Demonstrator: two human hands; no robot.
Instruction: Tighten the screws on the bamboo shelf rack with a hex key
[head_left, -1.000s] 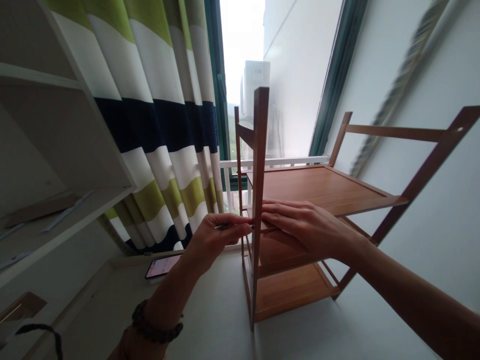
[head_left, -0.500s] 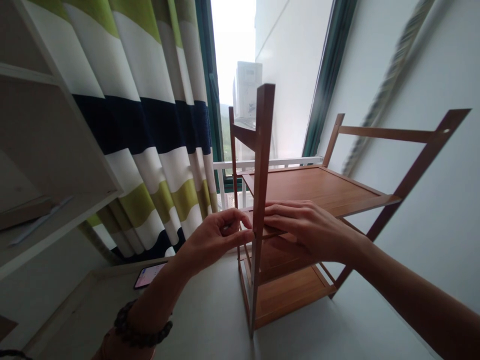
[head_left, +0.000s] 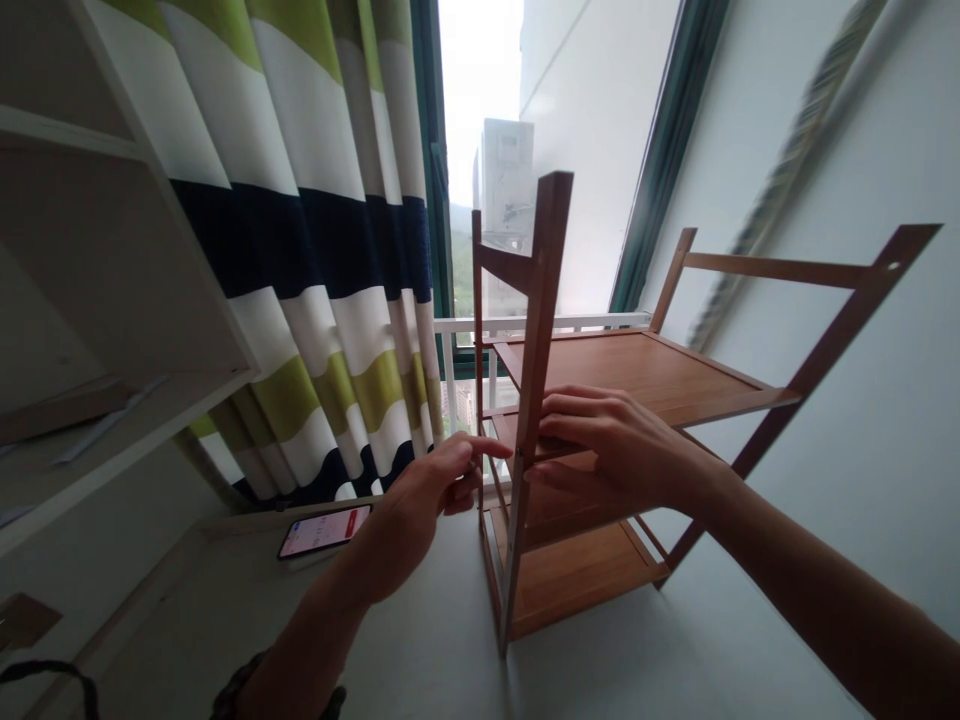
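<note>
A brown wooden shelf rack [head_left: 660, 375] with slanted posts and stacked boards stands in front of me. My left hand [head_left: 442, 480] is at the outer side of its near post [head_left: 541, 290]. The index finger is stretched out, its tip at a small dark spot on the post, level with the middle shelf board [head_left: 574, 492]. Its other fingers are curled in, and a small dark bit shows by the thumb, too unclear to name. Behind the post, my right hand [head_left: 622, 445] grips the middle board's edge, fingers above and thumb below.
A lit phone [head_left: 322, 530] lies at the left on a pale surface. White shelving [head_left: 180, 400] with flat items fills the left side, beside a striped curtain [head_left: 315, 240]. Behind the rack are a window and a white railing [head_left: 600, 322]. A twisted rope [head_left: 795, 160] hangs along the right wall.
My left hand has gone from a thumb-and-finger pinch at the post to a straight index finger touching it. The right hand keeps its place on the board. The view has shifted slightly.
</note>
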